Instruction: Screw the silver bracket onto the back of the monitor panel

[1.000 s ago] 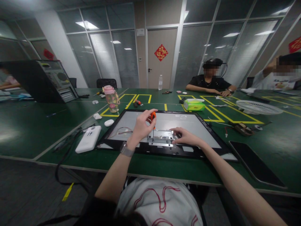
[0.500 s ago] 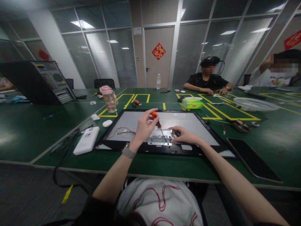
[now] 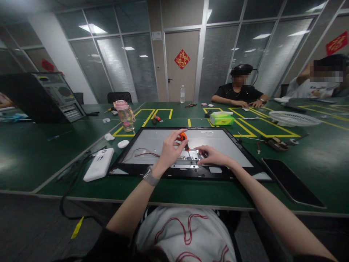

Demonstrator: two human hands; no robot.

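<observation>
My left hand (image 3: 170,150) is closed around the orange and black handle of a screwdriver (image 3: 183,137). The screwdriver leans slightly, and its thin shaft points down at a metal bracket (image 3: 194,154). Under the bracket lies a flat display panel (image 3: 229,145) with a grey back and black frame. Thumb and fingers of my right hand (image 3: 214,155) grip the right end of the bracket. The screwdriver's tip meets the bracket area, but whether a screw sits there is too small to tell. Thin wires (image 3: 141,150) run across the panel to the left.
On the left of the green table stand a white power bank (image 3: 98,165), a pink-lidded bottle (image 3: 124,115) and a black computer case (image 3: 40,94). To the right are a phone (image 3: 291,182), a green tissue pack (image 3: 221,118) and a white fan grille (image 3: 294,118). Co-workers sit across.
My left hand and the screwdriver have shifted slightly right and lower, and the fingers have turned a little on the handle. My right hand stays at the bracket.
</observation>
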